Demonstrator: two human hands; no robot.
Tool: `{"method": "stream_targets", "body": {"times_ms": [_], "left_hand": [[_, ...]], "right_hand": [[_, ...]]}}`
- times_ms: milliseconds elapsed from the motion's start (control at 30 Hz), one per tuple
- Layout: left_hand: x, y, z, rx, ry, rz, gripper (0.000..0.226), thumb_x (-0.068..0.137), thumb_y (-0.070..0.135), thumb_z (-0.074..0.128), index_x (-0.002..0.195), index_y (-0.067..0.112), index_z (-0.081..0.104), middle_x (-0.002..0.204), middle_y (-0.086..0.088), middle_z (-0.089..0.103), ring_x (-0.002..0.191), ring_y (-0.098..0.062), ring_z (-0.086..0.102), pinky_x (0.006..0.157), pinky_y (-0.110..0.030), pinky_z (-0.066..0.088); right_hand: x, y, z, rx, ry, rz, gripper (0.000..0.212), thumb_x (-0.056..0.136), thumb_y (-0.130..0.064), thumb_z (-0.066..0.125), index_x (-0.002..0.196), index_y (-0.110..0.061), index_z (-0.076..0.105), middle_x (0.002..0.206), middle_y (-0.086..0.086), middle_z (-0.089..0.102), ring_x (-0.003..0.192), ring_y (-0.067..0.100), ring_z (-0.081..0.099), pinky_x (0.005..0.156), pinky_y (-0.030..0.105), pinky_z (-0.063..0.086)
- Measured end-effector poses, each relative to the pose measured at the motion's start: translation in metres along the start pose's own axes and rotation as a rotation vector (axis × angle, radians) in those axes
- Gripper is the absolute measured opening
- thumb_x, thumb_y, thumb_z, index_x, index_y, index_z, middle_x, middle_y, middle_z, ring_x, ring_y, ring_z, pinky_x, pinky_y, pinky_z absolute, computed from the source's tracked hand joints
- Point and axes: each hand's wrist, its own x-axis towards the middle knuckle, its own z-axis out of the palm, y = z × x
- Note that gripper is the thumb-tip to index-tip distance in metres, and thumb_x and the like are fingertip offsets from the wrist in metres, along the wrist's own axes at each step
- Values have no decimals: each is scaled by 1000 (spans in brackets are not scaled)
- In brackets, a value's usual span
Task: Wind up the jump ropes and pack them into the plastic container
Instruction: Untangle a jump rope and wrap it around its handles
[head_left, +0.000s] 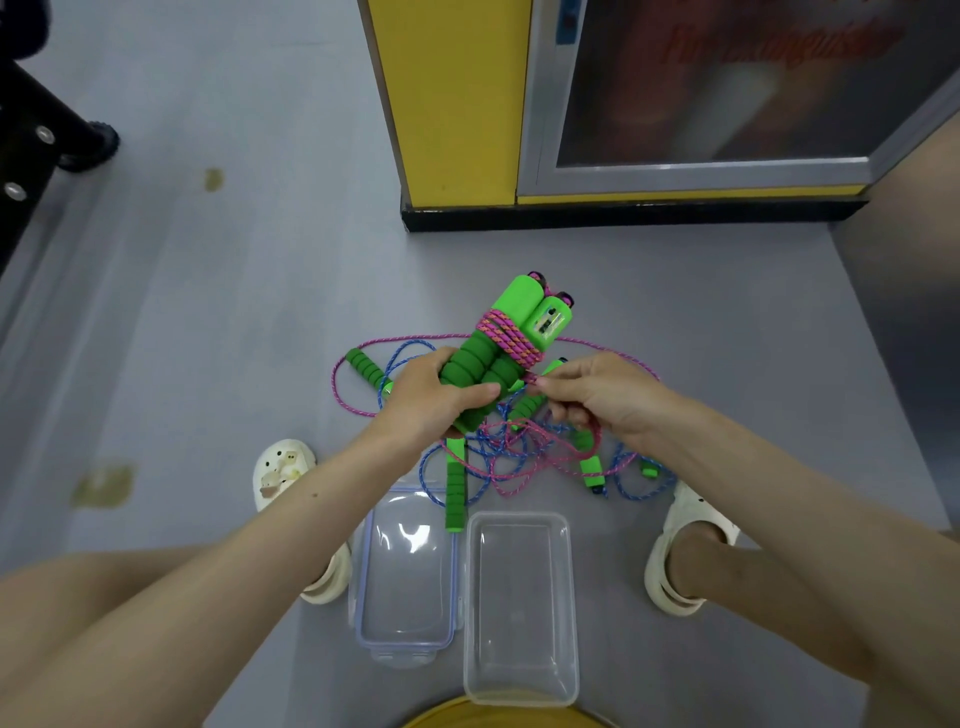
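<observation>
L hand (436, 400) grips a pair of green handles (493, 364) side by side, fingers curled round the foam ends, tops tipped toward 1 o'clock. That prob. makes the pair a spool w/ the hard upper part free for winding. Pink rope (511, 338) makes several tight turns round both handles just above that grip. R hand (597, 400) pinches the free run of the pink rope betw. thumb & fingertips at 3 o'clock of the handles, close in, likely to hold tension so the turns don't slip.

The rest of it drops into a tangle (524, 457) w/ blue rope (480, 448) & other green handles on the floor (208, 364), at 6 o'clock below the hands. The container (521, 608) sits open & empty at 6 o'clock of the tangle, lid (405, 571) just beside at its 9 o'clock, handy for packing. Winding looks partway; nothing packed yet.
</observation>
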Motion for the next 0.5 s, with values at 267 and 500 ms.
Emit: {"method": "stream_targets", "body": {"times_ms": [267, 500], "left_hand": [[-3, -6, 4, 453, 205, 322, 41, 78, 37, 74, 114, 26, 60, 86, 1, 68, 83, -22, 64, 72, -41, 53], [-11, -4, 10, 735, 340, 427, 38, 86, 42, 65, 118, 26, 54, 94, 3, 66, 89, -22, 60, 64, -29, 36]], "right_hand": [[1, -1, 4, 20, -15, -35, 23, 95, -18, 55, 94, 0, 70, 72, 3, 65, 62, 8, 55, 53, 12, 42], [-2, -1, 7, 4, -117, -80, 15, 91, -2, 58, 98, 9, 65, 79, 14, 67, 57, 8, 64, 55, 13, 48]]}}
